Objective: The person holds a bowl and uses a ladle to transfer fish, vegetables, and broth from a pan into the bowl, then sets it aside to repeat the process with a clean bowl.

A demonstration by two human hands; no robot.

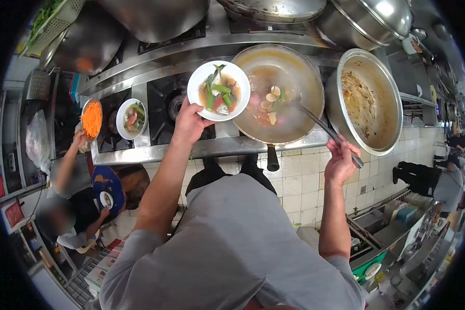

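Note:
My left hand [190, 124] grips the rim of a white bowl [193, 94] holding green vegetables, red pieces and broth. The bowl is held up beside the left edge of a wide pan [243, 121]. Brown broth in the pan carries round pale slices [272, 97], pink pieces and some green stalks. In my right hand [342, 157] is the handle of a metal ladle [318, 121]; its lower end reaches into the broth, and its head is hidden there. The pan's black handle [273, 158] points toward my body.
A second filled bowl [120, 120] sits left on the stove. A co-worker [77, 217] holds a bowl of orange shreds [92, 120] there. Right of the pan stands a large metal pot [392, 121]. Big pots [155, 18] line the back. Another person [447, 185] is far right.

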